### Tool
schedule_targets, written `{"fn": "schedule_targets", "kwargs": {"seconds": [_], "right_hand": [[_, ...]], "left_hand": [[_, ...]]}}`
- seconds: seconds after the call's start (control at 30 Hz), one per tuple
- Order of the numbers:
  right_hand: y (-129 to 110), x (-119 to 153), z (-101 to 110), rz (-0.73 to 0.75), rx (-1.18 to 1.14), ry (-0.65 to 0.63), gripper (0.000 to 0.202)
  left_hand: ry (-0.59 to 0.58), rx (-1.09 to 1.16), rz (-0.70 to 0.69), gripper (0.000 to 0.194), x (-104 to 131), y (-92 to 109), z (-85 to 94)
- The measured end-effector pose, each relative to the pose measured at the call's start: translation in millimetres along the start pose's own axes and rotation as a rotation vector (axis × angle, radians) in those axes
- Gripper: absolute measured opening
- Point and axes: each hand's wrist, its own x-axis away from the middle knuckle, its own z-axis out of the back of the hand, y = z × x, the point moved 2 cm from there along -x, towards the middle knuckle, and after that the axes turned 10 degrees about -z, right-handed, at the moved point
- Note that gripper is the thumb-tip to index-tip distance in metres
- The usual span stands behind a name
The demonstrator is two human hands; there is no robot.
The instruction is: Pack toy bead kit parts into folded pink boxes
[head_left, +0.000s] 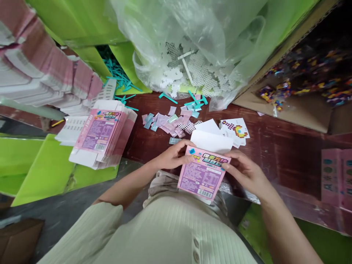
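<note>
Between both hands I hold a pink and purple printed carton in front of my body, its white top flap raised. My left hand pinches the carton's upper left corner, thumb on the printed face. At the upper right edge, my right hand grips with the thumb in front. The fingers behind the carton are partly hidden. Just beyond the flap lie printed pattern cards. A pile of small pink and blue sachets is spread on the dark red table.
At left, a stack of flat cartons stands before taller carton piles. Turquoise plastic tools lie near a clear bag of white pegboards. A cardboard box at right contains bags of colourful beads.
</note>
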Motion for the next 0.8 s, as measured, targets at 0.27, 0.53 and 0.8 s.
{"fn": "schedule_targets", "kwargs": {"seconds": [0.27,0.53,0.8], "right_hand": [[-21.2,-3.0,0.4,0.193,0.014,0.186,0.034],[-44.7,-12.3,-1.9,-0.175,-0.159,0.21,0.027],[-44.6,-9.4,11.9,-0.043,0.034,-0.077,0.025]], "left_hand": [[0.202,-0.027,-0.081,0.035,-12.3,18.4,-4.0],[0.228,-0.144,0.09,0.02,-16.3,41.6,-12.1],[0.157,-0.312,-0.183,0.026,6.8,38.3,-17.3]]}}
